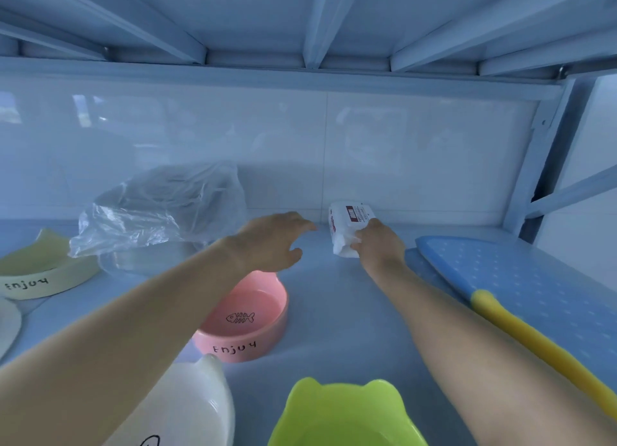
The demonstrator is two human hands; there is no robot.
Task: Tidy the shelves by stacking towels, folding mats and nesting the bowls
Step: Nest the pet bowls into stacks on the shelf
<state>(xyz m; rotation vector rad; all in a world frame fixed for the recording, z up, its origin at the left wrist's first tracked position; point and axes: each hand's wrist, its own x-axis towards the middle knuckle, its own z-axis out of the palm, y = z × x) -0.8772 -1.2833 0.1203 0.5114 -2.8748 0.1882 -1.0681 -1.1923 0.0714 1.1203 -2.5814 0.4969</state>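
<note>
The head view looks into a pale blue shelf (334,319); just right of centre, near the back wall, the right hand (380,248) grasps a white pack (349,220) with a red label and barcode, fingers curled round its lower near end while the far end stands tilted up; it looks like a wrapped pack of towels, though the print is too small to read. The left hand (272,242), just left of it, is released and holds nothing, fingers spread and reaching toward the back, apart from the pack. The pack should be light and soft, giving under the fingers, and its film wrap may be slippery; a hold across the middle with thumb opposed would likely steady it better than a pinch at one end. A crumpled plastic bag (157,212) lies at centre left over something I cannot make out. The bowls are scattered and not nested: a pink bowl (253,312) under the left forearm, a cream bowl (36,272) at the left edge, a white bowl (190,409) at lower left, a green bowl (344,415) at bottom centre; the pink, cream and white ones look ceramic, stiff and breakable, best taken by the rim. At right lies a blue mat (534,278) with a yellow edge, partly folded; it looks limp and light.
</note>
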